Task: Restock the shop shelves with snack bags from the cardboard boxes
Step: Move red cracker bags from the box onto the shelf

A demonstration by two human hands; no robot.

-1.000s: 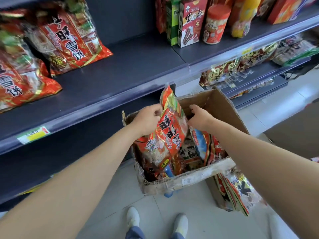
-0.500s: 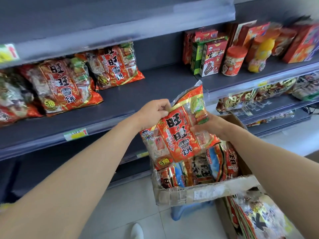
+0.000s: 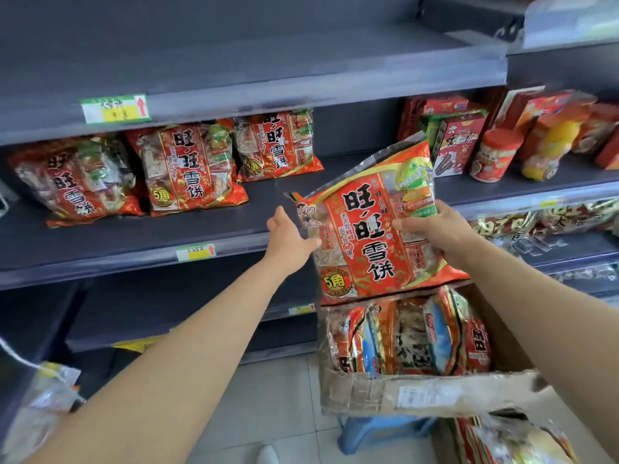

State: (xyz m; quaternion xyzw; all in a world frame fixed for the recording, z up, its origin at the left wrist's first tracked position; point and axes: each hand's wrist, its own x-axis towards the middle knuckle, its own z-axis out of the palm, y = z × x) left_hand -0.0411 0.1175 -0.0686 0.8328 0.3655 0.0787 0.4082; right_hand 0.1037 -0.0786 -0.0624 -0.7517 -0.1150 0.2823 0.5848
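Gripping the snack bag (image 3: 368, 236) w/ your right hand (image 3: 435, 226), thumb on its front, you hold it above the cardboard box (image 3: 368, 393), near the shelf (image 3: 201, 229), left hand (image 3: 288, 239) straight-fingered, touching its edge.

The red foil snack bag (image 3: 368, 236) is between the hands: the right hand (image 3: 432, 226) grips its right edge and the left hand (image 3: 288, 239) lies with straight fingers at its left edge. Below both hands, the open brown cardboard box (image 3: 418, 393) holds upright foil packets (image 3: 408, 336) and rests on a blue plastic stool (image 3: 378, 430). Behind the hands runs the grey metal shelf (image 3: 268, 202). On it, three red shelved bags (image 3: 187, 169) lie left of the left hand, and red cardboard cartons (image 3: 459, 145) stand right of the right hand.
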